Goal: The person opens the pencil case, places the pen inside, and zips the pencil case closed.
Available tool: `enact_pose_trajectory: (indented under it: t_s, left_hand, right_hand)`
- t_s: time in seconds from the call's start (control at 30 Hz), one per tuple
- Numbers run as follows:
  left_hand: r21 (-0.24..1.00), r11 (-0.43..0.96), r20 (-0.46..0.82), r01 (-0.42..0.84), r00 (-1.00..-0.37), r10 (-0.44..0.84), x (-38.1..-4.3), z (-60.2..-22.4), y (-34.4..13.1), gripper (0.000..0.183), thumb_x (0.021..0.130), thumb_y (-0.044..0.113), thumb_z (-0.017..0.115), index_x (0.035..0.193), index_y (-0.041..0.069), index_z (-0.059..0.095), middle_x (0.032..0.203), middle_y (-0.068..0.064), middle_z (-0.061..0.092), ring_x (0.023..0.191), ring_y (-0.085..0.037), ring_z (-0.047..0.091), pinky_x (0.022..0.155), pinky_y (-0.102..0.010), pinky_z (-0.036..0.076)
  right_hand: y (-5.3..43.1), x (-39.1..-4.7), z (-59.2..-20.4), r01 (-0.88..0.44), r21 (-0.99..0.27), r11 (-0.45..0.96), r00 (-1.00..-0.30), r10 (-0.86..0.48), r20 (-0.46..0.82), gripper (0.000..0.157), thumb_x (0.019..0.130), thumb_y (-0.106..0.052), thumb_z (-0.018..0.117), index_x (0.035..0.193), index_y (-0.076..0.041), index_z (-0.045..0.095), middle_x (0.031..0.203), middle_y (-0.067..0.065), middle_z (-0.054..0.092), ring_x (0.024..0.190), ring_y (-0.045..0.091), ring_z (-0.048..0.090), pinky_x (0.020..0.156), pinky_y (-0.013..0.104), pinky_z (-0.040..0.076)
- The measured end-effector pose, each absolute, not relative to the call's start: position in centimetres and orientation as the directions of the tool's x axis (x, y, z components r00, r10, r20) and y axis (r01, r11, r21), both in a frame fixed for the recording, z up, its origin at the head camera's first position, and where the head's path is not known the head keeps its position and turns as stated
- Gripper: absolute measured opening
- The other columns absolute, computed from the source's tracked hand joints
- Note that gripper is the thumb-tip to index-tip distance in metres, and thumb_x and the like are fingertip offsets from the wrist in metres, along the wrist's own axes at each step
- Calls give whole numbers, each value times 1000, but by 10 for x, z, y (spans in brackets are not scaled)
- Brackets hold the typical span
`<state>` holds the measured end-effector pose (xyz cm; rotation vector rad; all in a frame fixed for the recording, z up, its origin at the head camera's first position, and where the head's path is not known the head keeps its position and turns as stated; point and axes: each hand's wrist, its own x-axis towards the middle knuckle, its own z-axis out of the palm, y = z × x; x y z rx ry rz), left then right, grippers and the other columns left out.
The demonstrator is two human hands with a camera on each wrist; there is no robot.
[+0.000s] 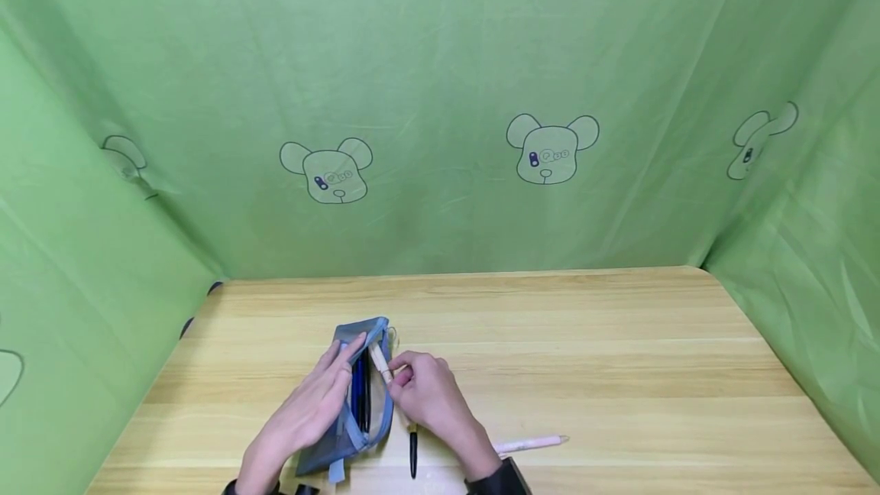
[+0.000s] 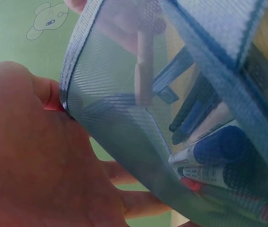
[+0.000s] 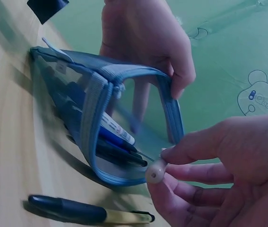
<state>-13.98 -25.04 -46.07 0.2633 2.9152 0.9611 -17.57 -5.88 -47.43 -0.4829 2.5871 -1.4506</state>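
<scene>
A blue mesh pencil case (image 1: 318,455) stands with its zipped mouth spread, facing right. My left hand (image 1: 312,407) holds its side wall, thumb at the rim and fingers along the mesh. Between my right hand's (image 1: 429,396) thumb and fingers is a white pen (image 1: 380,361), which slants into the mouth; its rounded end (image 3: 155,173) points at the right wrist camera. Through the mesh in the left wrist view, markers with blue caps (image 2: 221,144), a red-tipped pen (image 2: 193,184) and several dark pens lie inside.
On the wooden table (image 1: 619,357), a black-and-yellow pen (image 3: 67,209) lies close beside the case mouth. A pale pink pen (image 1: 529,444) lies to the right, by my right wrist. Green cloth (image 1: 440,59) with bear prints walls in the back and sides.
</scene>
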Motion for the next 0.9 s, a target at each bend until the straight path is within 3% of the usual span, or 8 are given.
enact_pose_trajectory:
  t_s: [0.27,0.5,0.73,0.9]
  left_hand:
    - [593,793,-18,141,-982,188,-139,-460,-250,49,110,23,19,157,16,29,157,-24,26,143,-43,19,104,-70,30]
    - [586,797,-17,146,-981,193,-140,-459,-250,49,110,24,18,157,16,29,156,-26,26,142,-44,20,104,-70,30]
    - [589,797,-15,135,-984,178,-140,-460,-250,49,109,22,21,157,17,30,155,-28,26,142,-43,21,103,-70,31]
    - [588,800,-38,121,-983,177,-140,-460,-250,49,109,22,20,157,18,29,156,-28,24,143,-42,20,104,-69,31]
  right_hand:
    - [-68,-174,-481,-199,-887,418,-942,-331,55,28,78,-3,71,105,0,73,71,-4,67,59,2,61,55,20,55]
    - [-75,-173,-484,-139,-932,335,-943,-331,22,26,81,-2,70,106,3,71,71,-2,67,50,6,62,42,20,53]
    - [-82,-170,-486,-99,-964,245,-942,-336,11,27,82,1,72,108,6,70,76,4,70,60,7,66,44,21,57]
    - [-85,-170,-487,-140,-961,237,-920,-390,38,22,85,0,71,107,1,73,87,7,75,73,8,69,56,22,60]
